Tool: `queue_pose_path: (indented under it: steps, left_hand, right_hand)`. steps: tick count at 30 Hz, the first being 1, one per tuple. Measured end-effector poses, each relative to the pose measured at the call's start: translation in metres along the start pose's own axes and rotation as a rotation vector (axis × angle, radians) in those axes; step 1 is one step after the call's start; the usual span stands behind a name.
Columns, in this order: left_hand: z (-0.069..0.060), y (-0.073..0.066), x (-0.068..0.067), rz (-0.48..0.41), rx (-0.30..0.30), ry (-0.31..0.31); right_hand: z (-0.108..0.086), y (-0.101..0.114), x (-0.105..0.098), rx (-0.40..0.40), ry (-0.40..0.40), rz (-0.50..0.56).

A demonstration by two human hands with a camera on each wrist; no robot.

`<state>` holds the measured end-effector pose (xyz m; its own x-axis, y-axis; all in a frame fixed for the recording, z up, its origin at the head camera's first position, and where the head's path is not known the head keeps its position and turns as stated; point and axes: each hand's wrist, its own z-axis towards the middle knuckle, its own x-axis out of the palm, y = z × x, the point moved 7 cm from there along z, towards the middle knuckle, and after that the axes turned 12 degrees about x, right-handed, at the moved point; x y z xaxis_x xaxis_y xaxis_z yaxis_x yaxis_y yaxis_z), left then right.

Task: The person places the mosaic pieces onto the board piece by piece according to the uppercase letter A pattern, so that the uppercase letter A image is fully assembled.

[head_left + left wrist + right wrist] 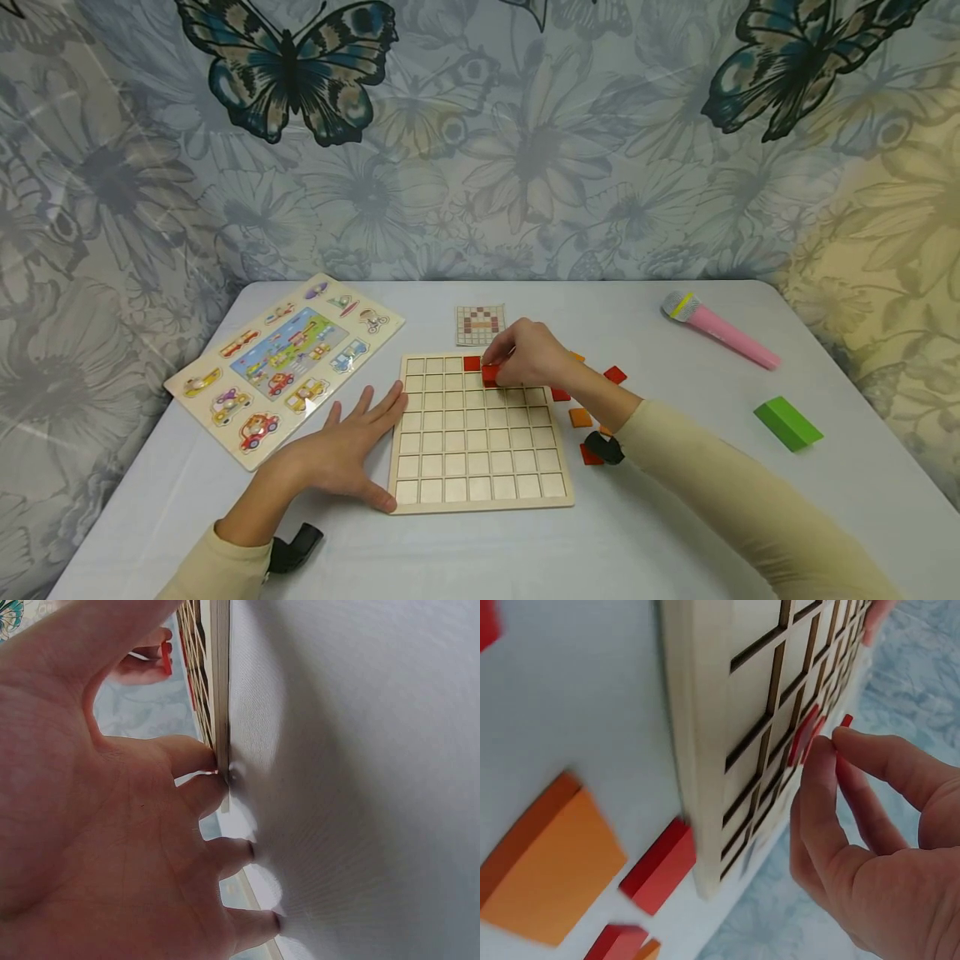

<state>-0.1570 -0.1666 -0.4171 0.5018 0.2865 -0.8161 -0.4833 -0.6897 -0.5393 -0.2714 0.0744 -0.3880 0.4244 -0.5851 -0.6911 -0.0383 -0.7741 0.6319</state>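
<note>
Grid board, pale wood, square cells with raised dividers, flat on my white table, mid-table before me; left hand, mine, fingers spread, fingertips touching the left edge of the board, thumb at its near left corner; right hand, mine, over the far part of the board, thumb and fingertips pinching one red tile, held at a tilt near the far edge; seated red tile, one, in a cell of the farthest row, just left of the tile I hold; loose red tiles, several, scattered right of the board and partly hidden by my right arm; orange tiles, several, among the red; pattern card, small, gridded, with coloured squares, just beyond the board's far edge; picture puzzle, vehicle pieces round a printed scene, lying aslant to the left of the board; toy microphone, pink handle and silver head, far right; green block, nearer me than the microphone, well apart from the tiles; backdrop, floral cloth with butterflies, behind the table
</note>
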Motion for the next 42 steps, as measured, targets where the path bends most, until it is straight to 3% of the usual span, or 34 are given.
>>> queue_pose_path:
  steps: [15, 28, 42]
  left_hand:
    - [0.001, -0.001, -0.001, 0.012, -0.006, 0.003]
    - [0.0, 0.0, -0.001, 0.003, -0.001, 0.004]
    - [0.0, -0.001, -0.002, 0.002, 0.002, 0.007]
  right_hand:
    - [0.012, 0.021, 0.023, -0.022, 0.051, 0.021]
    - [0.015, 0.041, 0.032, -0.068, 0.053, -0.024]
    - [0.02, 0.048, 0.039, -0.084, 0.033, -0.117]
